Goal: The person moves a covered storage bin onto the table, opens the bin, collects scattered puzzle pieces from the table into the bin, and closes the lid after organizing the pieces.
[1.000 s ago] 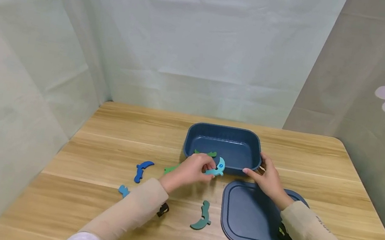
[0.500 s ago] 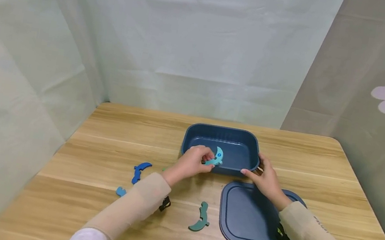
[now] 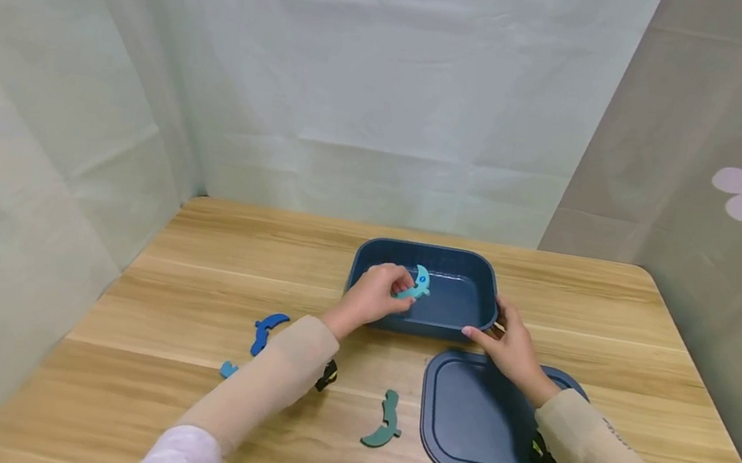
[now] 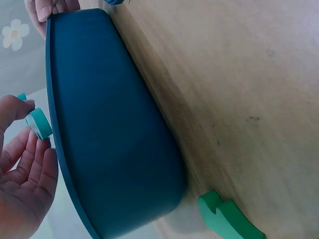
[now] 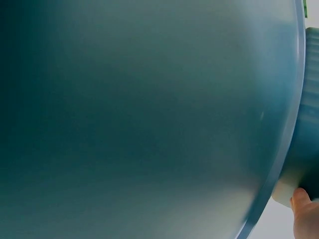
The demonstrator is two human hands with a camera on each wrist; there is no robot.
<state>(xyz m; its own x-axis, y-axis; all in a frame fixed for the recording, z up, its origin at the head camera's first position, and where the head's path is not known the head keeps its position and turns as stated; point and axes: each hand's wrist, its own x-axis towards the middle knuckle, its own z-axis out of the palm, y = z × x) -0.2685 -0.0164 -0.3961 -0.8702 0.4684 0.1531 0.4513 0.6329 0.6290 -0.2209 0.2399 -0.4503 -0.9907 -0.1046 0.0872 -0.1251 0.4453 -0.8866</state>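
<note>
A dark blue box (image 3: 464, 261) stands open at mid-table. My left hand (image 3: 401, 288) pinches a light blue crescent puzzle piece (image 3: 420, 281) just above the box's left half. The left wrist view shows that piece (image 4: 40, 123) between thumb and fingers (image 4: 27, 167), beside the box's outer wall (image 4: 109, 139). My right hand (image 3: 491, 323) grips the box's front right corner, thumb on the front wall and fingers over the rim. In the right wrist view the box wall (image 5: 149, 119) fills the picture, with a fingertip (image 5: 305, 209) at the lower right.
The box's flat blue lid (image 3: 493, 429) lies in front of the box, under my right forearm. A dark blue piece (image 3: 268, 329), a small light blue piece (image 3: 225, 368) and a teal piece (image 3: 384, 421) lie on the wooden table (image 3: 189, 276). A green piece (image 4: 229, 219) lies against the box.
My left hand has carried the light blue piece away from me, from the box's front wall to above its inside. The right hand has kept its grip on the corner.
</note>
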